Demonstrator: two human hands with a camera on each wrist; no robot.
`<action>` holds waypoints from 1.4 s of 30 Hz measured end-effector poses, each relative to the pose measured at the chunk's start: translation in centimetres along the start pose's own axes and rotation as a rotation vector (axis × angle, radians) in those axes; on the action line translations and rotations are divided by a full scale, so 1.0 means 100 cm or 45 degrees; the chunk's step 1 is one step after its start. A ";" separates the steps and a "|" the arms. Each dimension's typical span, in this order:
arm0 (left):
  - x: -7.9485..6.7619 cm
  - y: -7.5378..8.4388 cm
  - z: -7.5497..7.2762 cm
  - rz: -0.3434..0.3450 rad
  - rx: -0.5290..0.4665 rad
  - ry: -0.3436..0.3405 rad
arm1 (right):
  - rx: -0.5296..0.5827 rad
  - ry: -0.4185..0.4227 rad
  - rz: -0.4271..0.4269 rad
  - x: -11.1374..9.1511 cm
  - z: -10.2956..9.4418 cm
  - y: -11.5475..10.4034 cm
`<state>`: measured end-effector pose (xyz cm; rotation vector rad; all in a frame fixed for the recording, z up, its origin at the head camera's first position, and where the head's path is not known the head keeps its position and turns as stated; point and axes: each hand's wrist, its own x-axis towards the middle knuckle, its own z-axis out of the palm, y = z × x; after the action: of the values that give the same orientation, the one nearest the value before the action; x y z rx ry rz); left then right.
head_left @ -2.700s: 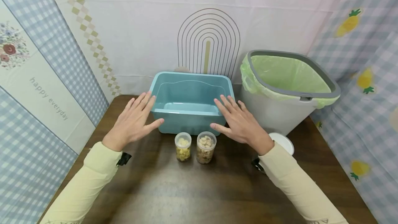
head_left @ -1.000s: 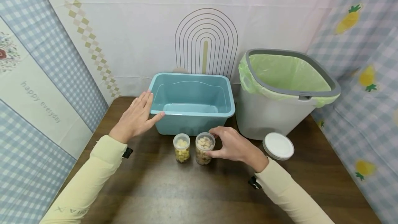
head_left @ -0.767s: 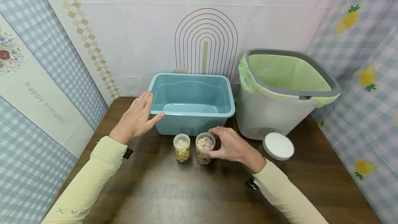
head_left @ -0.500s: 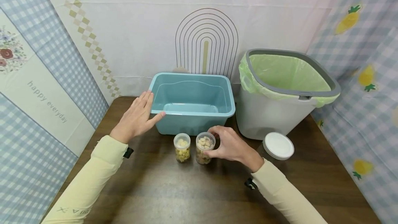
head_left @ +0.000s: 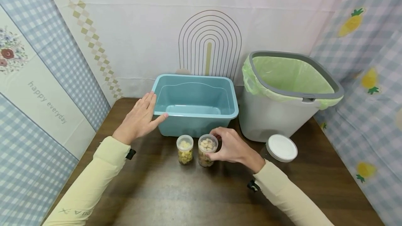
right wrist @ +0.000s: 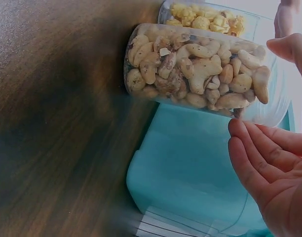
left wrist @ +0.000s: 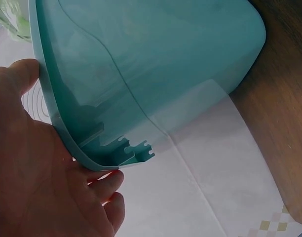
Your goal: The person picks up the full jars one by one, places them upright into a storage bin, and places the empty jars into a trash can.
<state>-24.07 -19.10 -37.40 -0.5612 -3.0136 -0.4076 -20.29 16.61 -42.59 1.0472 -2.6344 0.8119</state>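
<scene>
My left hand (head_left: 138, 119), fingers straight, lies at the left front corner of a blue plastic basin (head_left: 193, 126). In the left wrist view the thumb meets the basin's rim and the other fingers lie around its corner. My right hand (head_left: 233, 145) pinches a clear jar of cashews (head_left: 206, 145) near its top, thumb on one side and fingertips on the other. The jar stands upright on the table before the basin. Just left of it is a smaller clear jar of popcorn (head_left: 185, 149), touched by neither hand.
At the back right stands a grey trash bin (head_left: 273, 114) lined with a green bag (head_left: 292, 76). A white-lidded clear container (head_left: 281, 147) sits in front of it, beside my right forearm. Patterned cloth (head_left: 150, 37) hangs behind the brown wooden table (head_left: 169, 191).
My right hand has come down from the basin's right front rim and taken hold of the cashew jar. During the last second both hands stay nearly still; the jars have not moved.
</scene>
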 end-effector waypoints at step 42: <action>0.001 0.000 -0.001 0.008 0.009 0.013 | -0.017 -0.113 -0.153 0.051 -0.126 -0.051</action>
<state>-24.18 -19.12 -37.33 -0.5661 -3.0017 -0.3985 -20.80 17.56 -28.13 1.2520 -2.6138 0.7369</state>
